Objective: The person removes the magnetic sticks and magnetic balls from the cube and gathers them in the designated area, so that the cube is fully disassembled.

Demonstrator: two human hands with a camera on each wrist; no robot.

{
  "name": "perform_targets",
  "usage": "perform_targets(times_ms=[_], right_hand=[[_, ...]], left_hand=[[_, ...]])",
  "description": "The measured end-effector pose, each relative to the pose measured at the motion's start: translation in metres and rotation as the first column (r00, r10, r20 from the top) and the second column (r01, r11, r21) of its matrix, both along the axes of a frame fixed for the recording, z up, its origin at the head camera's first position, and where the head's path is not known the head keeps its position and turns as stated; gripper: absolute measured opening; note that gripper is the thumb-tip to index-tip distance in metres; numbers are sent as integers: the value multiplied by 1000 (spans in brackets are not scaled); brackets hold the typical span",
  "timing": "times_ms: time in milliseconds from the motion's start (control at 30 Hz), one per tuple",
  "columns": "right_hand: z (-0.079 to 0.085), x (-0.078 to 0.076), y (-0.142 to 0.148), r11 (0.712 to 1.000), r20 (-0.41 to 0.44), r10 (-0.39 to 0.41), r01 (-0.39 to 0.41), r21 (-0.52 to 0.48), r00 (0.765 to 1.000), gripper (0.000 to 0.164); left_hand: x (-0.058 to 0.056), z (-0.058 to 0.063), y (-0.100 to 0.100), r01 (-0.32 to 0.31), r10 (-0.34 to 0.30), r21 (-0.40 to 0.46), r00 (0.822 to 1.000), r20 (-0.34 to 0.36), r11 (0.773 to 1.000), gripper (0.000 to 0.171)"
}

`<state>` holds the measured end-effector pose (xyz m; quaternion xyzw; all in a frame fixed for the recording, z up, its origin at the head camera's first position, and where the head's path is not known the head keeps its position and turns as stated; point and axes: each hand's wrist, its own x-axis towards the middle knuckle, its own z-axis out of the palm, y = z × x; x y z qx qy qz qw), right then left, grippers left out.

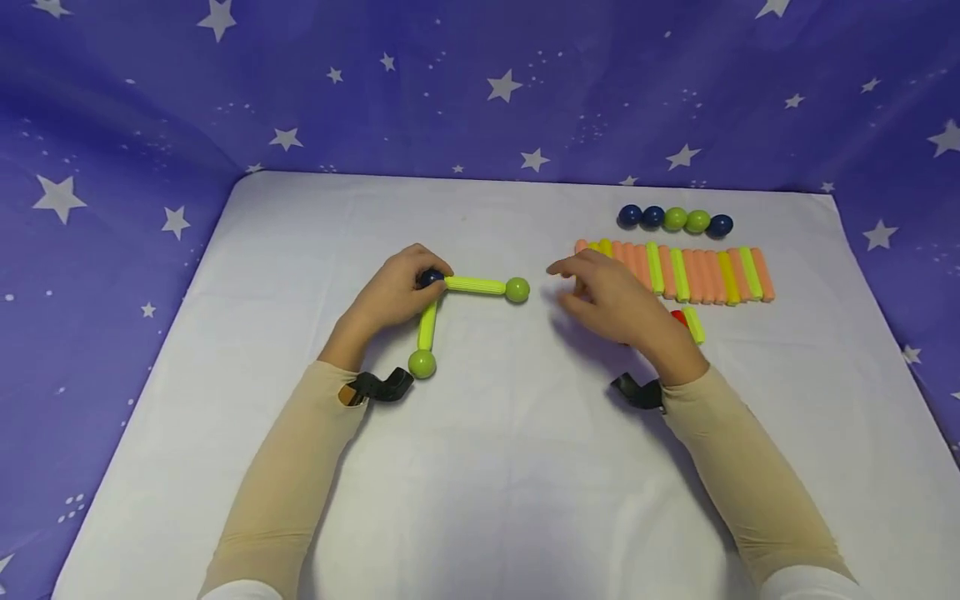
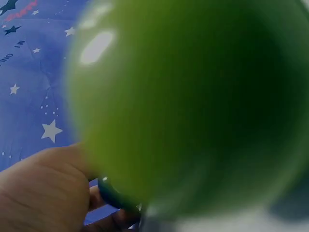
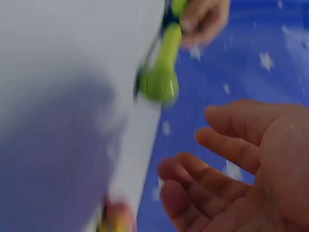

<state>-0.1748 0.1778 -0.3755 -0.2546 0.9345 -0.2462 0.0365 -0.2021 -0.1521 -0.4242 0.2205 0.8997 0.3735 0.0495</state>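
My left hand (image 1: 392, 292) pinches a dark blue ball (image 1: 431, 278) between thumb and fingers. From that ball one yellow-green ribbed rod (image 1: 476, 286) runs right to a green ball (image 1: 517, 289). A second rod (image 1: 427, 327) comes toward me and ends in another green ball (image 1: 422, 363), together making an L-shaped corner. In the left wrist view a green ball (image 2: 183, 96) fills most of the picture. My right hand (image 1: 618, 300) hovers, fingers apart and holding nothing, between the L shape and a row of rods; the right wrist view shows its palm (image 3: 285, 164) bare.
At the right lies a row of orange, yellow and lime rods (image 1: 705, 277), partly behind my right hand. Beyond it sits a line of blue and green balls (image 1: 675, 219). A short lime piece (image 1: 693, 325) and a red piece (image 1: 679, 317) lie by my right wrist. Star-patterned cloth (image 1: 480, 83) borders the white table.
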Motion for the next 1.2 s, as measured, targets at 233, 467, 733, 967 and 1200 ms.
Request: perform_targets(times_ms=[233, 467, 733, 967, 1200], right_hand=[[-21, -8, -62, 997, 51, 22, -26, 66, 998, 25], [-20, -5, -51, 994, 49, -33, 27, 110, 998, 20], [-12, 4, -3, 994, 50, -48, 53, -100, 998, 19], [-13, 17, 5, 995, 67, 77, -73, -61, 995, 34], [-20, 23, -3, 997, 77, 75, -75, 1, 994, 35]], left_hand=[[3, -2, 5, -23, 23, 11, 1000, 1, 1000, 24], [4, -7, 3, -43, 43, 4, 999, -28, 999, 21], [2, -16, -2, -54, 55, 71, 998, -9, 996, 23], [0, -21, -8, -79, 81, 87, 997, -20, 993, 22], [-1, -24, -4, -67, 69, 106, 998, -11, 992, 23]])
